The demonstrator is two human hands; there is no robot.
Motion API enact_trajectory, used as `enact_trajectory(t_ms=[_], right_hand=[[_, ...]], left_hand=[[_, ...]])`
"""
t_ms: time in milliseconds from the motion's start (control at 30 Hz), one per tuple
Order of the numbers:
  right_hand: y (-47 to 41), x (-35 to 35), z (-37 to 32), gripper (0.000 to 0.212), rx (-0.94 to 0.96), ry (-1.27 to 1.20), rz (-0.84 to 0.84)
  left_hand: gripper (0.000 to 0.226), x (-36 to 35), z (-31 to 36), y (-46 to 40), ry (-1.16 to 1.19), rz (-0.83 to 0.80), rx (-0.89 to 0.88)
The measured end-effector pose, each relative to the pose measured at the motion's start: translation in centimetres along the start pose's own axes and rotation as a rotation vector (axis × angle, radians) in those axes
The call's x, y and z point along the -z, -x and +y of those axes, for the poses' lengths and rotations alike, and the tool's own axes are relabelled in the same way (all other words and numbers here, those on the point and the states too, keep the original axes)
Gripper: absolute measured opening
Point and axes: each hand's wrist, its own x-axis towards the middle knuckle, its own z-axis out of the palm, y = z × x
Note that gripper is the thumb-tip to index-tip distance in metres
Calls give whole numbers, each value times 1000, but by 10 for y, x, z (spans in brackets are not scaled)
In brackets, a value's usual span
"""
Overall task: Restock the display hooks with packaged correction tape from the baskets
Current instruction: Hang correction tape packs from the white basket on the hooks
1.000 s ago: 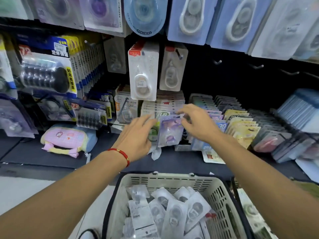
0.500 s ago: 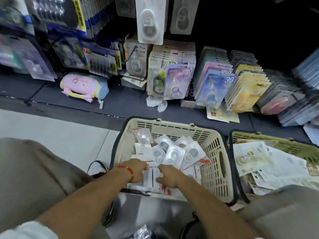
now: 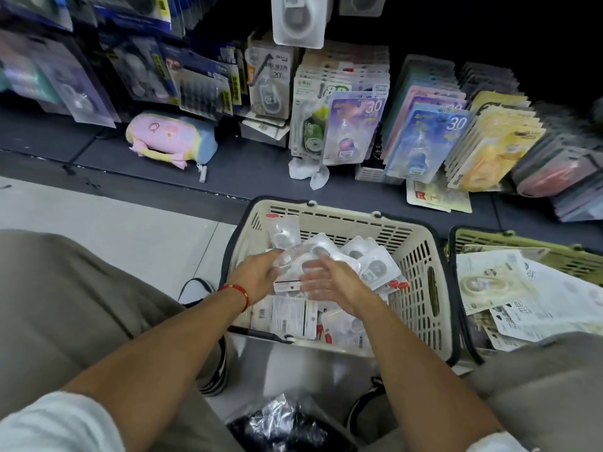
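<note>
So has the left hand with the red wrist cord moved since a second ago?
Yes. The left hand came down from the shelf packs into the beige plastic basket, now gripping a clear pack.

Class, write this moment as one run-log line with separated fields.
stage: picking stock | left hand: grips clear packet | right hand: open, over packets | site: beige basket | hooks: not restocked yet
</note>
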Motion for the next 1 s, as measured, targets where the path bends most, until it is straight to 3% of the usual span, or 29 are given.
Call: enact_trajectory(t_ms=[100,133,333,400,533,633,767,867,1000], right_hand=[[-2,-7,33,35,-88,724,-100],[-2,-10,45,38,-112,864,-140],[-14,-14,58,58,-1,1051,83],[-15,-11,55,57,13,927,68],[-10,-14,55,32,-20,584,100],[-9,-9,35,18,-11,215,114],[-1,11,-2,14,36,-329,80],[0,21,-13,18,59,-533,131],[-3,19,-16,18,68,-751,136]], left_hand=[[35,4,-6,1,140,-13,104],[33,5,-7,2,170,-9,120],[33,12,-5,5,318,32,149],[34,13,-5,6,319,24,152],[37,13,-2,8,313,0,133],[42,10,0,11,251,-26,87],[41,2,9,15,179,-92,1],[41,2,21,13,381,-148,63],[64,1,22,10,591,-210,79]])
